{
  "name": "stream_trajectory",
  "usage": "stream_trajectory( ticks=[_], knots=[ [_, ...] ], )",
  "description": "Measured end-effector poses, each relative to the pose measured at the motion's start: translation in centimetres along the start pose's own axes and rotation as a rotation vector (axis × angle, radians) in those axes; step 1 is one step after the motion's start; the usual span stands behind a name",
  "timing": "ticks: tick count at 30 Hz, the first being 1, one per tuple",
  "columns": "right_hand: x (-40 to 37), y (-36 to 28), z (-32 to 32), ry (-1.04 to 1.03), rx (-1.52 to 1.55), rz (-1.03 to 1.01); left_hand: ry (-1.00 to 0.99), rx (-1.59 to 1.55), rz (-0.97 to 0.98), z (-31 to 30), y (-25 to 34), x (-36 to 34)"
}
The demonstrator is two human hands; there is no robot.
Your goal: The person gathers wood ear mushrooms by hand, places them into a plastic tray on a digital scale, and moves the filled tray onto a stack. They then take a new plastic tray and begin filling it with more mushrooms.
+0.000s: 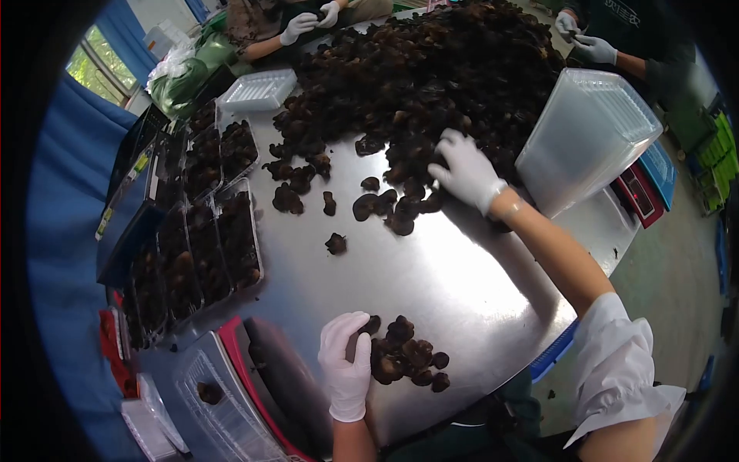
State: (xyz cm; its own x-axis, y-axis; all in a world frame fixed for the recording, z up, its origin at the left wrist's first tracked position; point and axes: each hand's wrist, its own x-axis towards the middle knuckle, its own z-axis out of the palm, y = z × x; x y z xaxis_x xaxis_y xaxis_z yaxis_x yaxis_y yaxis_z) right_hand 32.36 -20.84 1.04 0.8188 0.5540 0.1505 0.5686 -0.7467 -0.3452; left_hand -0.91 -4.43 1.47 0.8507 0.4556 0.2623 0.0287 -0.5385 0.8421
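My left hand (345,368), in a white glove, is curled near the table's front edge. A dark brown wood ear mushroom (372,324) shows at its fingertips, beside a small cluster of wood ear mushrooms (404,353) lying on the metal. Farther forward, my gloved right hand (467,171) is at the near edge of a large heap of wood ear mushrooms (431,69). Its fingers are apart, and I see no piece gripped between them. Loose mushrooms (377,205) lie just left of that hand.
Clear plastic trays filled with mushrooms (204,250) line the left side of the metal table (308,281). Stacked clear containers (581,142) stand at right, by a red scale (640,196). Two people's gloved hands (299,28) (593,48) work across the heap.
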Motion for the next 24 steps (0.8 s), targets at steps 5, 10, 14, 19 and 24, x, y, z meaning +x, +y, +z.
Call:
stream_trajectory(
  ticks=[5, 10, 14, 19, 24],
  knots=[
    [-6.9, -1.7, -3.2, 0.126, 0.216, -0.074, -0.003, 0.001, -0.004, 0.0, 0.0, -0.1],
    [-14.6, -4.9, -0.2, 0.004, -0.015, -0.254, -0.022, 0.02, -0.015, 0.4, 0.4, -0.3],
    [-20.2, -9.5, -1.2, -0.111, 0.123, -0.437, 0.027, -0.027, -0.061, 0.5, 0.2, -0.4],
    [-14.2, -5.8, -2.0, 0.257, 0.149, -0.221, 0.056, -0.021, -0.075, 0.7, -0.1, -0.5],
    [-5.8, -3.8, 1.8, 0.319, -0.008, -0.093, 0.046, -0.091, -0.1, 1.0, 0.3, -0.7]
  ],
)
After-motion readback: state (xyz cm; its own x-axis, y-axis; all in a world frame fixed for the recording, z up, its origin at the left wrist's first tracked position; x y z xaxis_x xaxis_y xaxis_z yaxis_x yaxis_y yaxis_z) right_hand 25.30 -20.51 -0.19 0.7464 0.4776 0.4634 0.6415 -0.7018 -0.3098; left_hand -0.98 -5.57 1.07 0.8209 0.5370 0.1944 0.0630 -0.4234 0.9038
